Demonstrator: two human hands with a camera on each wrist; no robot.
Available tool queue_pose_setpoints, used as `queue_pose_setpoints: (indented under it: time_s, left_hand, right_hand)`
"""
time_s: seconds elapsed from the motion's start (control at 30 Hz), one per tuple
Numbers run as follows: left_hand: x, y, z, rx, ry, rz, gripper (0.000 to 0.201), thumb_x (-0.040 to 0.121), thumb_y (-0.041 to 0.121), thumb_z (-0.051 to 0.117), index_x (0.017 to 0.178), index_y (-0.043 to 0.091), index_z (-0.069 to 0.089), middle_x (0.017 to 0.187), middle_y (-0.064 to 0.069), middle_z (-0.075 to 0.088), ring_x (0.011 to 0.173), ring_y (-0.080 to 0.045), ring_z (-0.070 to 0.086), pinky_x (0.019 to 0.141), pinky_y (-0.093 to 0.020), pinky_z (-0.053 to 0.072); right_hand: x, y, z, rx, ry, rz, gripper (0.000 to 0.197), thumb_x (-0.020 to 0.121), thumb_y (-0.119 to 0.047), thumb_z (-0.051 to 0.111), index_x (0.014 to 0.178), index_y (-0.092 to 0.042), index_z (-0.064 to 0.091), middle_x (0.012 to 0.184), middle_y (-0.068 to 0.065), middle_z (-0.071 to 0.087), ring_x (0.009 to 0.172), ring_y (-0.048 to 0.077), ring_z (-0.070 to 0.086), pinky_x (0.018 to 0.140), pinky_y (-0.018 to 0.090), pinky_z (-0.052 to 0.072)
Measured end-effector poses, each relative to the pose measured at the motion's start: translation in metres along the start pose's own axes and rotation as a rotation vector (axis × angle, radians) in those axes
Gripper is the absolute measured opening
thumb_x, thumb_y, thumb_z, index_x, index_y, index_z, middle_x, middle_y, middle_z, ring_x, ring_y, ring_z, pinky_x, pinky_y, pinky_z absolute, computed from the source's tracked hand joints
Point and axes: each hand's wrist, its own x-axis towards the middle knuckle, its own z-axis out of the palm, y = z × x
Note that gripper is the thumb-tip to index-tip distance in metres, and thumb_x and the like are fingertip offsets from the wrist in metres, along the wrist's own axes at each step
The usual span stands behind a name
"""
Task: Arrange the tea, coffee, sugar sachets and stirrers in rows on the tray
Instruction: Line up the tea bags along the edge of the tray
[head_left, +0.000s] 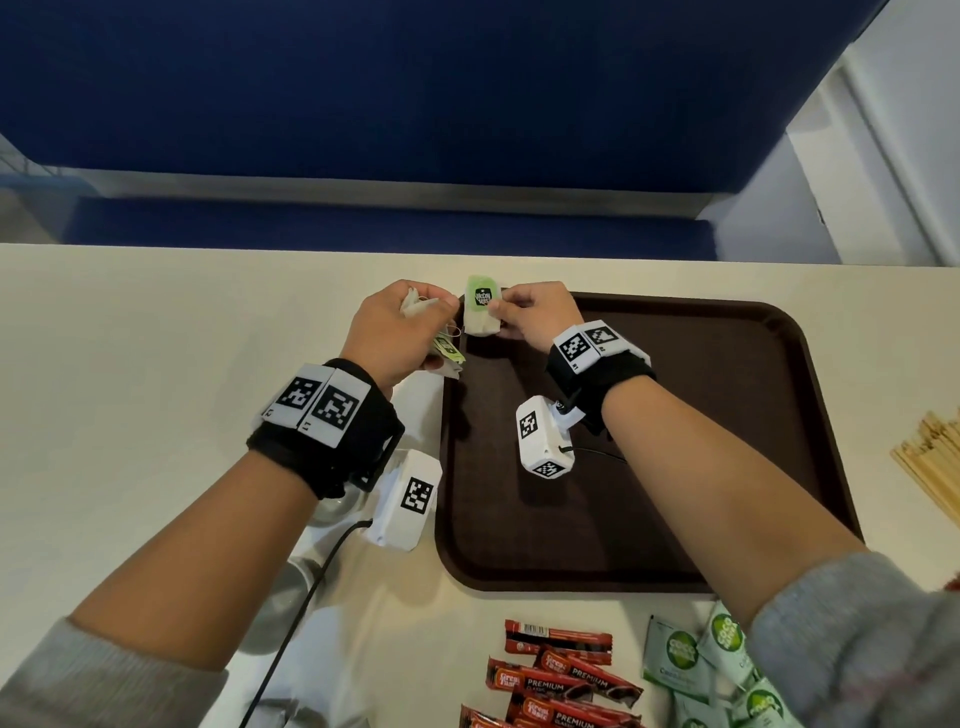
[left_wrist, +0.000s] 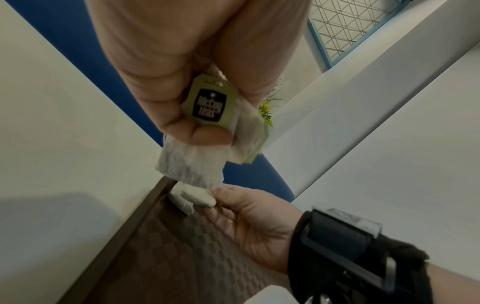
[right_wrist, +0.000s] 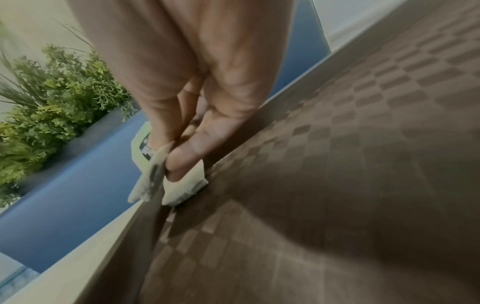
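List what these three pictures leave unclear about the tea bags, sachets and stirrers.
- Tea bags in the left hand: count hidden by fingers, head view.
- Stirrers: cut off by right edge.
- Coffee sachets: cut off by bottom edge.
- Tea bag: label blurred, right wrist view.

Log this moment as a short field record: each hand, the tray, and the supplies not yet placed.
left hand: grips a bunch of tea bags beside the tray's far left corner
right hand: pinches one tea bag at that corner
tray: brown, otherwise bare
coffee sachets: on table, near side
green sachets: beside coffee
stirrers: right of tray
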Motion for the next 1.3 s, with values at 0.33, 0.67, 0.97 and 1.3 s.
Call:
queue_pose_setpoints:
  time_s: [0.33,0.67,0.97,1.3]
  left_hand:
    - [0.0005,-0.0063,0.0011,-0.018,-0.023,-0.01,0.003,0.09,0.022,0.062,0.089,0.021,0.059,0.087,-0.002,0.064,0.073,-0.012,0.063,0.056,-0.023,0.051]
    - [0.0005,-0.0056,0.0021,-0.016,-0.035,0.003,0.002,0.09,0.021,0.061,0.091,0.019,0.06,0.088,-0.002,0.065,0.072,-0.013,0.062,0.055,-0.024,0.051]
    - [0.0005,-0.0065,0.0006,-0.008,-0.03,0.006,0.001,0.09,0.02,0.061,0.09,0.019,0.06,0.084,-0.003,0.065,0.069,-0.013,0.062,0.054,-0.022,0.051]
    - [0.0002,-0.0068,0.0014,-0.011,-0.039,-0.002,0.002,0.09,0.021,0.061,0.089,0.021,0.06,0.087,-0.004,0.065,0.074,-0.015,0.062,0.055,-0.025,0.05]
  right_hand:
    - [0.0029,0.0049,0.0088,-0.217,0.14,-0.013,0.011,0.078,-0.019,0.076,0.084,-0.012,0.071,0.09,0.006,0.07,0.088,0.023,0.068,0.085,0.041,0.055]
    - [-0.0001,0.0054,0.008,-0.205,0.202,0.037,0.031,0.072,-0.013,0.08,0.092,-0.018,0.057,0.083,0.002,0.067,0.086,0.019,0.067,0.083,0.034,0.056]
    - [-0.0041,0.0042,0.0105,-0.183,0.173,0.049,0.034,0.072,-0.01,0.078,0.095,-0.017,0.055,0.078,0.001,0.069,0.084,0.02,0.069,0.085,0.038,0.056]
    - [-0.0063,0.0017,0.0079,-0.221,0.169,-0.021,0.029,0.075,-0.008,0.076,0.1,-0.013,0.062,0.089,0.004,0.071,0.081,0.012,0.063,0.084,0.028,0.054]
